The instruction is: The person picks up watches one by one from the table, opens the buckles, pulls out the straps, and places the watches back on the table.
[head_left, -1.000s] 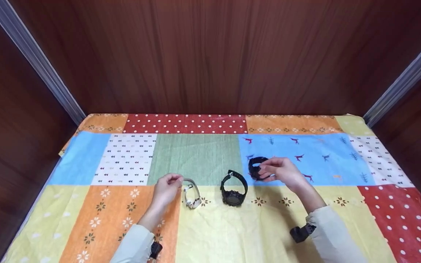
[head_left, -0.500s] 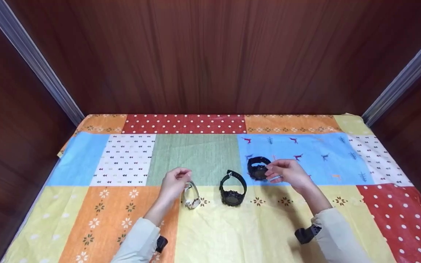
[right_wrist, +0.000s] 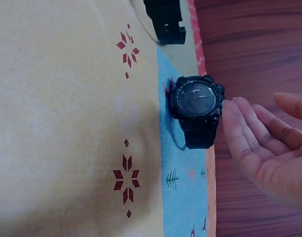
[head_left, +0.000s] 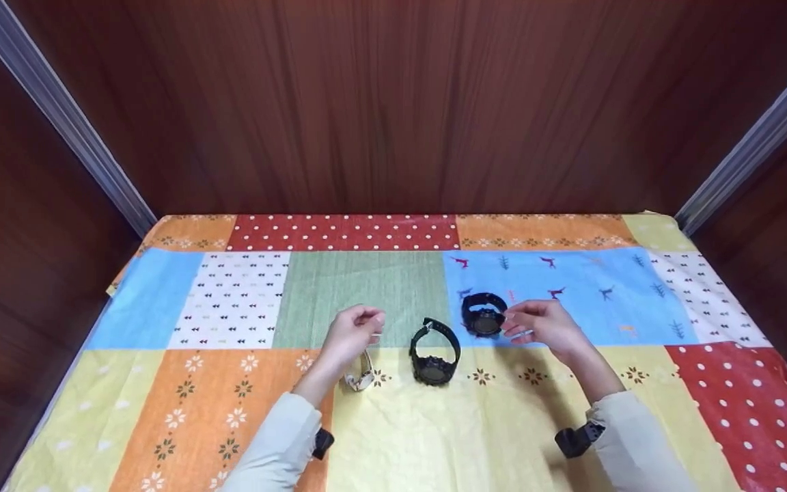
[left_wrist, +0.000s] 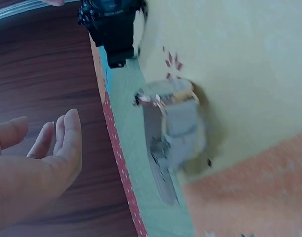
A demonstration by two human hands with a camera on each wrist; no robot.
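Nothing is between the thumb and loosely bent fingers of my left hand (head_left: 350, 336), which hovers above a pale-strapped wristwatch (head_left: 361, 379). That watch stands on its case edge in the left wrist view, its grey strap (left_wrist: 180, 131) looped; in the head view the hand hides part of the strap. Just right of a black digital watch (head_left: 486, 322), my right hand (head_left: 547, 329) has relaxed fingers and holds nothing. Its fingertips (right_wrist: 229, 106) are close to the case; I cannot tell whether they touch. A second black watch (head_left: 434, 370) stands between the hands with its strap looped upward.
A patchwork-patterned cloth (head_left: 393, 437) covers the table. Behind it rises a dark wood panel (head_left: 366, 109), with further panels at both sides and metal strips (head_left: 72, 116) at the corners.
My left hand has let go of the pale watch's strap and moved up and right. My right hand has released the right black watch and drawn slightly right. The middle watch stays put.
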